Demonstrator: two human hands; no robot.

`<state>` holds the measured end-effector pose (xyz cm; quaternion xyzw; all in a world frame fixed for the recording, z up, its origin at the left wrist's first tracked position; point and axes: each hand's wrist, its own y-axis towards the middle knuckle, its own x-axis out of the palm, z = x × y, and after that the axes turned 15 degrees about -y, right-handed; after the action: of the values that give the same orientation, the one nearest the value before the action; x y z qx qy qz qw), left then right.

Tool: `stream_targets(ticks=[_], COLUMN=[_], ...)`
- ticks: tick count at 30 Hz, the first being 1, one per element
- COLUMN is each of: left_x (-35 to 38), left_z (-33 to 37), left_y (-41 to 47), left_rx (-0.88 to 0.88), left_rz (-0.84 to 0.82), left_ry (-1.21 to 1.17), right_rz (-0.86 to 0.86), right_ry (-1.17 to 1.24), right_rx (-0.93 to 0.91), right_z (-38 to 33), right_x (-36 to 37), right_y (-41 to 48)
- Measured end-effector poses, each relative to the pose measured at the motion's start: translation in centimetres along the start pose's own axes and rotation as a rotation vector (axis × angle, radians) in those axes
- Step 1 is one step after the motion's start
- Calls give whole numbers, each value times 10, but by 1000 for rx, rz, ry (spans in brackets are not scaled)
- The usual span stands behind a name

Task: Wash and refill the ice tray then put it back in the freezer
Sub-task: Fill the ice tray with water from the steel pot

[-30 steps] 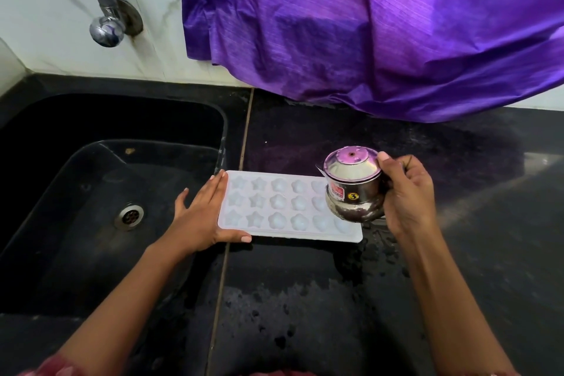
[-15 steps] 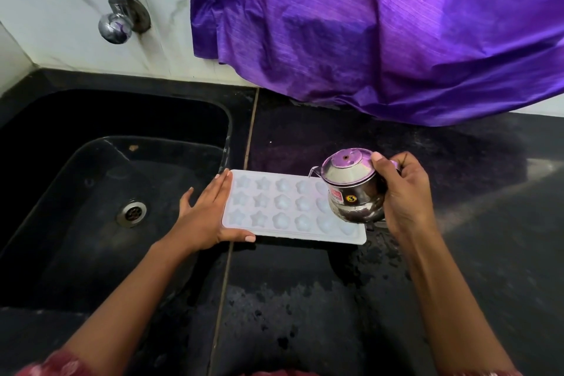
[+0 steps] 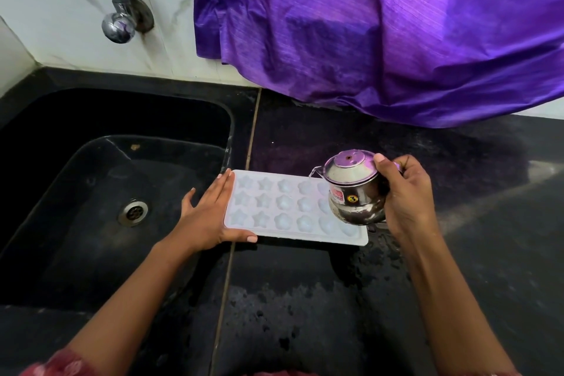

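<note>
Two hands | left hand (image 3: pixel 207 217) flat, still bracing ice tray (image 3: pixel 274 207) | right hand (image 3: pixel 403 192) grips steel pot (image 3: pixel 354 189), tipped further

The wet black counter (image 3: pixel 305 314) bears a white ice tray (image 3: pixel 274 210).

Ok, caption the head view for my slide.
Right hand tips a small steel pot over the white ice tray, steadied by the left hand on the black counter.
</note>
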<state>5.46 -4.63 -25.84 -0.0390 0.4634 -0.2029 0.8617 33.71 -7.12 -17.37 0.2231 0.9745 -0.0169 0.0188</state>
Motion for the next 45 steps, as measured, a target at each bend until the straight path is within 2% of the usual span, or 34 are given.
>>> stream_targets(ticks=[12, 37, 45], left_x=[-1, 2, 2], left_z=[1, -3, -3], left_y=[-1, 1, 1], left_rx=[10, 38, 32], left_rz=[1, 0, -3], left_ry=[-15, -34, -38], right_rz=[-51, -91, -75], right_ry=[127, -40, 94], right_rx=[-8, -40, 28], right_z=[-6, -8, -10], right_x=[16, 24, 26], right_y=[2, 0, 0])
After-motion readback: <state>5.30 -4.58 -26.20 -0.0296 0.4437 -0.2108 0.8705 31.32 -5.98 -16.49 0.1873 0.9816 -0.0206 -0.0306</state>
